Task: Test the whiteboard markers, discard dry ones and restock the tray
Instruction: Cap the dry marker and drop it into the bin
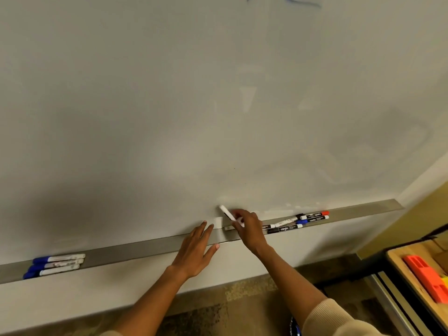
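A long metal marker tray (pixel 135 247) runs along the foot of the whiteboard (pixel 194 105). My right hand (pixel 247 226) pinches a white-bodied marker (pixel 226 212) just above the tray's middle, its upper end tilted up to the left near the board. My left hand (pixel 196 248) lies open over the tray with straight fingers. Three blue-capped markers (pixel 57 264) lie at the tray's left end. Several markers (pixel 298 221) with black, blue and red caps lie in a loose pile to the right of my right hand.
Faint blue strokes (pixel 303 2) mark the board's top edge. At the right stands a wooden box (pixel 400 265) holding an orange plastic piece (pixel 426 275). The patterned floor (pixel 218 309) shows under the wall, and a yellow wall (pixel 417 214) meets the board's right side.
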